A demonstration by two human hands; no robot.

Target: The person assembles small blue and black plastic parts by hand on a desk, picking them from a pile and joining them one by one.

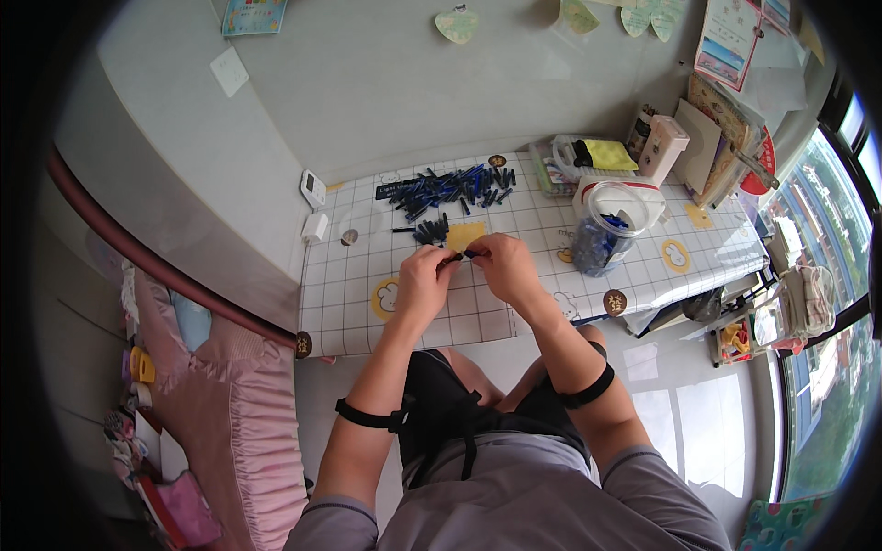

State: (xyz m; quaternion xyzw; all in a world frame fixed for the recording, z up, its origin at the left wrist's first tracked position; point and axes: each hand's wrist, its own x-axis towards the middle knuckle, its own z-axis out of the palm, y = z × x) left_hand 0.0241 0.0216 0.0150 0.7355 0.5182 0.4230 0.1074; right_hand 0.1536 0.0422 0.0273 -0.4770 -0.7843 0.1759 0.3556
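Observation:
Over the near middle of the table [354, 298], my left hand [425, 278] pinches a small dark piece [456, 258] at its fingertips. Facing it closely, my right hand [506, 266] grips a small dark blue piece [470, 253]. Whether the two pieces touch is too small to tell. Just beyond my hands lies a small group of short black sticks [430, 229], beside a yellow printed patch [466, 236]. Farther back spreads a heap of short black and blue tube-like pieces [450, 190]. To the right, a clear plastic jar [602, 246] holds many blue pieces.
A clear box [551, 174] with a yellow-and-black cloth [606, 154] stands at the back right, near a pale pink container [663, 147] and upright books [712, 151]. A white device [313, 188] sits by the left wall. A pink-covered bed [216, 413] is at lower left.

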